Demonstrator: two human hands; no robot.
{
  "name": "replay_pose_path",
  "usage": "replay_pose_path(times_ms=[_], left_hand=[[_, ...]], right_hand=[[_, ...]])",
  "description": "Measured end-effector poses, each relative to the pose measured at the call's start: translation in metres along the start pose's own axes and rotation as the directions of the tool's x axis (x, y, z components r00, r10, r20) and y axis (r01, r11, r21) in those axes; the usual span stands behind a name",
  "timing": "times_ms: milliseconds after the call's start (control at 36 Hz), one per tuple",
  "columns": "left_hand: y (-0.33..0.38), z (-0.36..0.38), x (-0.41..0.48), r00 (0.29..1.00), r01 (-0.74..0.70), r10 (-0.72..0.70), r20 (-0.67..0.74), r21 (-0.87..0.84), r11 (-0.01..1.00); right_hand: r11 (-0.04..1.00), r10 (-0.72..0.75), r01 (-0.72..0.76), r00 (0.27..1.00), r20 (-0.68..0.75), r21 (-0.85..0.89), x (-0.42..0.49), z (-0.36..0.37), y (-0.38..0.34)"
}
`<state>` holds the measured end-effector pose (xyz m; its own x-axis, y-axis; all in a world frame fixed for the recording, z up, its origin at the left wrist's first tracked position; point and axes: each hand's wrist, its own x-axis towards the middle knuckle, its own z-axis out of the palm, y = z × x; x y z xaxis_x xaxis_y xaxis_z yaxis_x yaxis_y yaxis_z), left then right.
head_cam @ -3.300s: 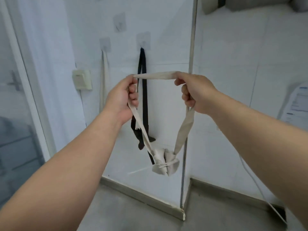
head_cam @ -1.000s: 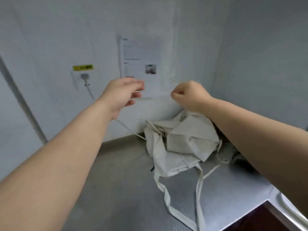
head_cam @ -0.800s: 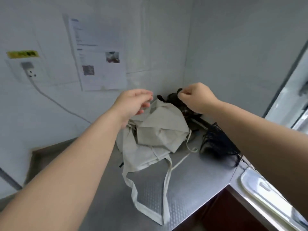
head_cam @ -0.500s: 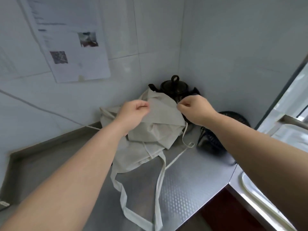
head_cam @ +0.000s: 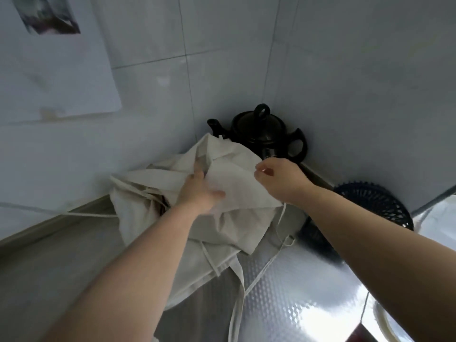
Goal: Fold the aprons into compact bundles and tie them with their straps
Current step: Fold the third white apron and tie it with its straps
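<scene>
A crumpled cream cloth apron (head_cam: 237,188) lies heaped on the embossed stainless-steel counter (head_cam: 296,292), directly in front of a glossy black lidded pot (head_cam: 261,129) that stands in the corner of the white tiled wall (head_cam: 148,33). The top of the heap leans against the pot's front and covers its lower left side.

The left hand (head_cam: 197,191) reaches into the heap in front of and to the left of the pot. Its fingers are tucked under a fold of the apron and the thumb lies spread on top, so the fold is held between them. The right hand (head_cam: 281,180) hovers just in front of the pot's base, fingers curled, with thumb and forefinger meeting at the right edge of the same upper panel of cloth; the view is slightly blurred there, but it looks like a pinch.

A wide cream strap (head_cam: 237,304) and a thin cream tie (head_cam: 261,270) trail from the heap across the counter, away from the pot. A black plastic mesh basket (head_cam: 375,206) sits to the right of the pot, against the wall. A white paper sheet (head_cam: 54,77) hangs on the wall well to the pot's left.
</scene>
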<state>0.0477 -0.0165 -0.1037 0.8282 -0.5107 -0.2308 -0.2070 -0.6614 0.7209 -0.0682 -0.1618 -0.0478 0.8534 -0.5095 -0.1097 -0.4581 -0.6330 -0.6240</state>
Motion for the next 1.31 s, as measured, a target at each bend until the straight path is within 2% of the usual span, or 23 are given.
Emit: replay_pose_path(times_ms=[83, 139, 222, 306, 333, 389, 444, 500, 556, 639, 722, 778, 833, 917, 972, 1028, 1194, 1306], left_hand=[[-0.003, 0.015, -0.004, 0.993, -0.058, 0.061, 0.100, -0.032, 0.998], [0.003, 0.017, -0.013, 0.979, -0.123, 0.140, 0.145, -0.115, 0.986], [0.005, 0.011, -0.032, 0.963, -0.170, 0.175, 0.206, -0.043, 0.984], [0.003, -0.001, -0.060, 0.950, -0.173, 0.162, 0.268, 0.019, 0.985], [0.004, -0.005, -0.069, 0.947, -0.166, 0.150, 0.284, 0.031, 0.986], [0.006, -0.013, -0.093, 0.943, -0.100, 0.087, 0.321, 0.026, 0.995], [0.006, -0.015, -0.126, 0.941, 0.003, 0.016, 0.337, -0.056, 0.998], [0.002, -0.011, -0.156, 0.938, 0.120, -0.038, 0.344, -0.221, 0.968], [-0.011, 0.000, -0.185, 0.958, 0.226, -0.145, 0.247, -0.340, 0.913], [-0.033, 0.017, -0.218, 0.957, 0.263, -0.289, -0.011, -0.385, 0.885], [-0.054, 0.032, -0.249, 0.929, 0.242, -0.319, -0.185, -0.348, 0.906], [-0.059, 0.040, -0.266, 0.919, 0.226, -0.313, -0.241, -0.330, 0.916], [-0.059, 0.048, -0.277, 0.923, 0.202, -0.291, -0.252, -0.328, 0.923], [-0.062, 0.065, -0.291, 0.929, 0.175, -0.269, -0.253, -0.337, 0.925], [-0.063, 0.074, -0.296, 0.933, 0.182, -0.269, -0.240, -0.331, 0.926], [-0.066, 0.083, -0.299, 0.938, 0.197, -0.273, -0.215, -0.316, 0.928], [-0.085, 0.089, -0.308, 0.933, 0.248, -0.297, -0.201, -0.234, 0.940], [-0.110, 0.084, -0.304, 0.922, 0.289, -0.335, -0.193, -0.232, 0.929]], right_hand=[[0.999, 0.008, -0.004, 0.997, 0.073, -0.051, 0.003, 0.008, 0.008], [1.000, 0.003, -0.002, 0.999, 0.035, -0.030, 0.005, 0.006, 0.012], [0.994, -0.005, 0.006, 1.000, -0.011, 0.106, 0.004, 0.003, 0.005], [0.954, 0.007, -0.041, 0.993, 0.114, 0.297, -0.004, 0.005, -0.005], [0.934, 0.024, -0.088, 0.982, 0.186, 0.347, -0.007, 0.009, -0.006], [0.935, 0.038, -0.153, 0.941, 0.337, 0.319, -0.022, 0.022, -0.008], [0.969, -0.004, -0.103, 0.903, 0.430, 0.226, -0.044, 0.039, -0.005], [0.979, -0.087, 0.004, 0.913, 0.399, 0.204, -0.068, 0.048, -0.003], [0.969, -0.174, 0.091, 0.912, 0.370, 0.232, -0.097, 0.047, 0.001], [0.967, -0.205, 0.120, 0.887, 0.413, 0.224, -0.132, 0.040, 0.013], [0.978, -0.178, 0.117, 0.897, 0.405, 0.172, -0.160, 0.041, 0.028], [0.982, -0.172, 0.124, 0.904, 0.391, 0.145, -0.176, 0.040, 0.035], [0.985, -0.170, 0.159, 0.865, 0.472, 0.064, -0.193, 0.039, 0.039], [0.942, -0.135, 0.294, 0.773, 0.620, -0.162, -0.226, 0.042, 0.047], [0.892, -0.132, 0.369, 0.764, 0.632, -0.260, -0.239, 0.049, 0.053], [0.865, -0.113, 0.380, 0.783, 0.612, -0.327, -0.247, 0.054, 0.061], [0.920, -0.039, 0.276, 0.769, 0.638, -0.277, -0.254, 0.064, 0.079], [0.984, 0.024, 0.094, 0.773, 0.634, -0.151, -0.251, 0.083, 0.078]])
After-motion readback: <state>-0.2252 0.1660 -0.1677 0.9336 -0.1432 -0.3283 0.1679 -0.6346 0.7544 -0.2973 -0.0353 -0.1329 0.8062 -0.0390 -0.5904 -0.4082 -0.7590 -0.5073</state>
